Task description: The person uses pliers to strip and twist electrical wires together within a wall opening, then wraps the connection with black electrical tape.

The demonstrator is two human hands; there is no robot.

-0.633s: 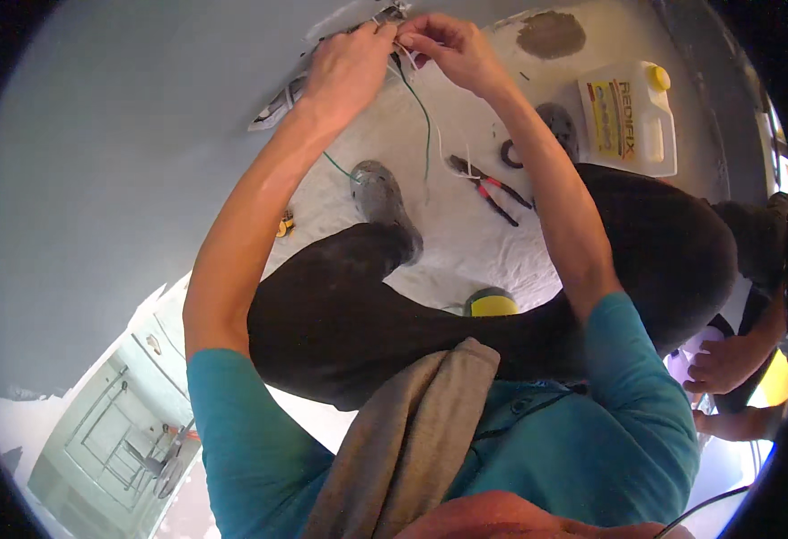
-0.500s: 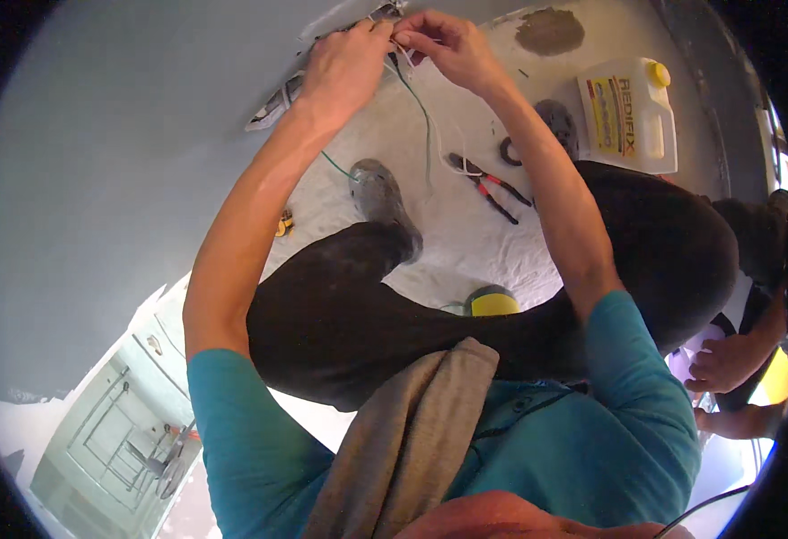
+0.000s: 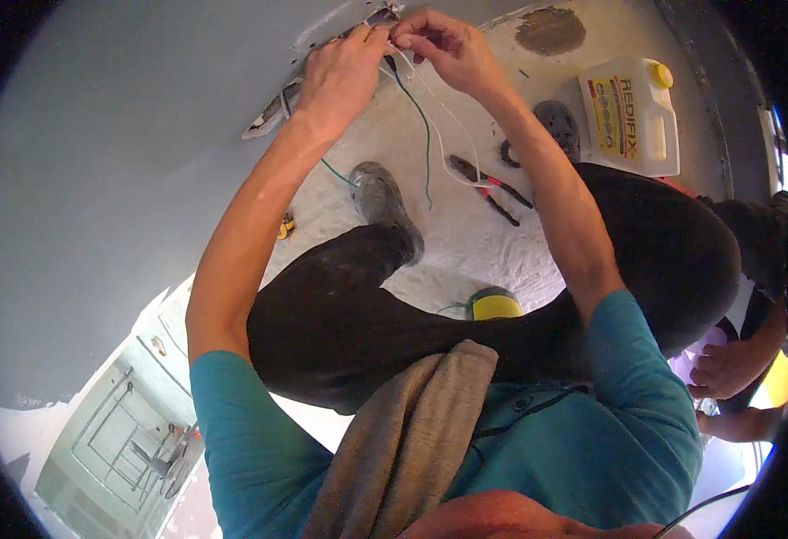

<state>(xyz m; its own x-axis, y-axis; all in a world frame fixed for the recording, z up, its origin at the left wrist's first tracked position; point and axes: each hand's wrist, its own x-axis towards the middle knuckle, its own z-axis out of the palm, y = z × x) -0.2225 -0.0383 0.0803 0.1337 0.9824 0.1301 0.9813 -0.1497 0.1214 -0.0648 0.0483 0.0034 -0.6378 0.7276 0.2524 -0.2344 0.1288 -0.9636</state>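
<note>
Both my hands meet at the top, close to a rough-edged opening (image 3: 383, 15) in the grey wall. My left hand (image 3: 344, 76) is closed, its fingertips curled over a white electrical wire (image 3: 443, 108). With thumb and forefinger my right hand (image 3: 443, 49) pinches the same wire close beside the left fingertips. The wire hangs in a long loop toward the floor. A green wire (image 3: 425, 126) with a dark wrapped end dangles below the hands. Red-handled pliers (image 3: 493, 189) lie on the floor to the right, crossed by the white loop.
A black tape roll (image 3: 510, 153) lies near my right shoe (image 3: 555, 126). Behind it stands a white jug (image 3: 659, 126) with a yellow cap. My left shoe (image 3: 380, 198) is under the wires. A yellow-and-dark round object (image 3: 494, 304) sits between my legs. Another person's hand (image 3: 726, 366) is at far right.
The white wire's loop has swung right and now hangs wider, over the pliers. Both hands stay at nearly the same place by the wall opening.
</note>
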